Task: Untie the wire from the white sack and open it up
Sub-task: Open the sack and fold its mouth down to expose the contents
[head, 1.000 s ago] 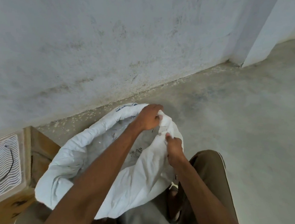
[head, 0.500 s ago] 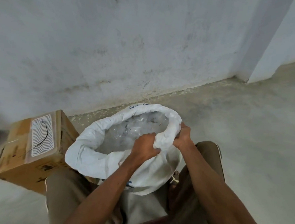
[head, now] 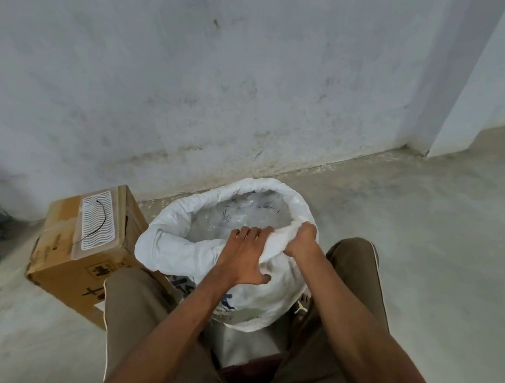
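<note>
The white sack [head: 170, 243] stands on the floor between my knees, its mouth wide open and its rim rolled outward. Clear plastic lining [head: 241, 219] shows inside. My left hand [head: 244, 258] grips the near rim, fingers over the edge and thumb pressed into the outer cloth. My right hand [head: 302, 241] holds the same rim just to the right, fist closed on the fabric. A thin black wire [head: 98, 220] lies on top of the cardboard box to the left, apart from the sack.
A brown cardboard box [head: 70, 272] with a white ribbed label sits left of the sack, close to my left knee. A grey wall [head: 237, 86] runs behind, with a corner at the right. Bare concrete floor [head: 445, 236] extends to the right.
The sack's mouth has gone from half folded to fully open with a rolled rim. Both hands have moved from the far right rim to the near rim. The view has pulled back and up.
</note>
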